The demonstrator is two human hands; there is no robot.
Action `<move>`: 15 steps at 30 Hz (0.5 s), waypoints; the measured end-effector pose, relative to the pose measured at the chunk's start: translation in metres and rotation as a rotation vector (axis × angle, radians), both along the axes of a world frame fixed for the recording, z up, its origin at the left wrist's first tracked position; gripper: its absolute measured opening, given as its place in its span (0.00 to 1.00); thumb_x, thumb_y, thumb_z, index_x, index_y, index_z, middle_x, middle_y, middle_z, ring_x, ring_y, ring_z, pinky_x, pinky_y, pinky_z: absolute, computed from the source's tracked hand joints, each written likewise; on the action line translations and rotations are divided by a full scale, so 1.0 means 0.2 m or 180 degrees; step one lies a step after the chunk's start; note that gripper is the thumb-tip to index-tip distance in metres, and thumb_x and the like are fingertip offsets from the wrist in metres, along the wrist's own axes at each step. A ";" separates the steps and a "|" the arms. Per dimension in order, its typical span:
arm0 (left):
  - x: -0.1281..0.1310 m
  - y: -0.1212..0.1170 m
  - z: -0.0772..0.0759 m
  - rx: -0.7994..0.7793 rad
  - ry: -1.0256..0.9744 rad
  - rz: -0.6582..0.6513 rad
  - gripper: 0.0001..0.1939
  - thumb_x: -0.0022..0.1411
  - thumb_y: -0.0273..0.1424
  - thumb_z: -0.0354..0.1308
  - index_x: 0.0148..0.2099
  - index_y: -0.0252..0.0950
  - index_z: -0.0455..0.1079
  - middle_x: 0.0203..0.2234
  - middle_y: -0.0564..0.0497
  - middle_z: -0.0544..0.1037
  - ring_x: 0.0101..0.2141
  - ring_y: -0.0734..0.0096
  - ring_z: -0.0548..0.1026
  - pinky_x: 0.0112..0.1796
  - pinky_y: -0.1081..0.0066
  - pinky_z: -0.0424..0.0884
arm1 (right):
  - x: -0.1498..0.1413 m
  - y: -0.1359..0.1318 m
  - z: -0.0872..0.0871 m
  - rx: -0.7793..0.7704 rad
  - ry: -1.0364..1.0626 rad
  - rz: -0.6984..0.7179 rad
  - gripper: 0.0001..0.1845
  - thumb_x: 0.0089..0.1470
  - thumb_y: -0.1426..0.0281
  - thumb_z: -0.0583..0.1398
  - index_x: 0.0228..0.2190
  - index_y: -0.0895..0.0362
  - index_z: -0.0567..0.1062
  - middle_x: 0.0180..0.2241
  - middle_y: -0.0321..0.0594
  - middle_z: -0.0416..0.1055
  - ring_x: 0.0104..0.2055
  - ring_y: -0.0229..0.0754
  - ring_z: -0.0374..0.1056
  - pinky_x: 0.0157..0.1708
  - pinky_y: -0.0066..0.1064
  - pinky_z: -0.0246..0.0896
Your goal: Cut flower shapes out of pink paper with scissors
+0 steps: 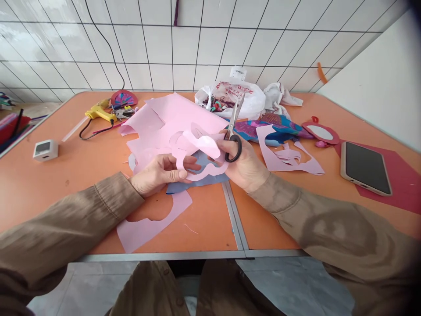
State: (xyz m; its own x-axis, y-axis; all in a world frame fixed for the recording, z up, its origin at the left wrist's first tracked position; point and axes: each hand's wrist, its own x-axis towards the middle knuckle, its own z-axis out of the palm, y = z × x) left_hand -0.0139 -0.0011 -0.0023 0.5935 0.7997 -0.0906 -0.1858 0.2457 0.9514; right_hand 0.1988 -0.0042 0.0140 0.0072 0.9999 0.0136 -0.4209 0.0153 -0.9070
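Note:
Between my two hands I hold a curvy pink cutout (205, 172), a thin sheet with a wavy edge and a curled strip on top. My left hand (161, 173) pinches its left side between thumb and fingers. In my right hand (246, 166) are the scissors (234, 116), with black handles looped on my fingers and blades pointing up and away; that hand also touches the cutout's right side. Beneath lie a large pink sheet (171, 114) and a blue piece (179, 188). A pink offcut (154, 228) rests near the table's front edge.
On the orange table (82, 184) are a yellow glue gun (100, 112), a small white device (45, 150), a plastic bag (253, 98), more pink scraps (272, 160), a red hand mirror shape (320, 132), a phone (365, 167) and a red sheet (403, 175). A tiled wall stands behind.

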 end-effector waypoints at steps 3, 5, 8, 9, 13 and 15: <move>0.02 0.00 0.01 0.0092 -0.0073 0.0139 0.32 0.46 0.34 0.77 0.54 0.34 0.74 0.47 0.36 0.82 0.43 0.52 0.82 0.42 0.60 0.78 | -0.02 -0.03 0.01 -0.0095 -0.0057 -0.0123 0.21 0.30 0.73 0.70 0.30 0.54 0.70 0.23 0.26 0.60 0.25 0.32 0.55 0.23 0.27 0.49; 0.02 0.00 0.01 0.0221 -0.0003 0.0356 0.37 0.46 0.35 0.77 0.58 0.35 0.71 0.51 0.35 0.79 0.46 0.48 0.81 0.42 0.60 0.78 | -0.03 -0.04 0.02 0.0001 -0.0288 -0.0086 0.19 0.32 0.73 0.69 0.30 0.54 0.70 0.24 0.26 0.59 0.24 0.31 0.54 0.23 0.27 0.49; 0.01 0.00 -0.01 0.0859 0.0372 0.1050 0.47 0.46 0.36 0.77 0.66 0.42 0.63 0.64 0.36 0.67 0.55 0.45 0.75 0.45 0.60 0.77 | -0.03 -0.06 0.02 0.0205 -0.0586 -0.0091 0.16 0.36 0.71 0.66 0.31 0.54 0.69 0.24 0.26 0.59 0.24 0.31 0.54 0.23 0.27 0.50; 0.00 0.00 -0.01 0.1254 0.0558 0.1307 0.49 0.46 0.37 0.77 0.68 0.45 0.61 0.68 0.38 0.61 0.59 0.45 0.71 0.48 0.59 0.76 | -0.03 -0.06 0.02 0.0256 -0.0646 -0.0101 0.16 0.37 0.71 0.66 0.31 0.54 0.68 0.24 0.26 0.59 0.24 0.31 0.54 0.22 0.27 0.51; -0.04 -0.01 0.01 0.2961 0.1122 0.1576 0.40 0.46 0.35 0.77 0.62 0.46 0.69 0.72 0.47 0.53 0.71 0.40 0.49 0.63 0.52 0.60 | -0.03 -0.06 0.00 0.0301 -0.0747 -0.0088 0.16 0.37 0.71 0.66 0.31 0.53 0.69 0.23 0.25 0.59 0.22 0.30 0.53 0.20 0.27 0.50; -0.04 -0.02 0.03 0.3331 0.1240 0.1363 0.24 0.49 0.31 0.75 0.50 0.45 0.77 0.69 0.50 0.62 0.71 0.42 0.48 0.66 0.48 0.51 | -0.04 -0.07 -0.01 0.0270 -0.0771 -0.0007 0.16 0.38 0.71 0.66 0.32 0.53 0.69 0.21 0.24 0.58 0.20 0.30 0.53 0.18 0.26 0.48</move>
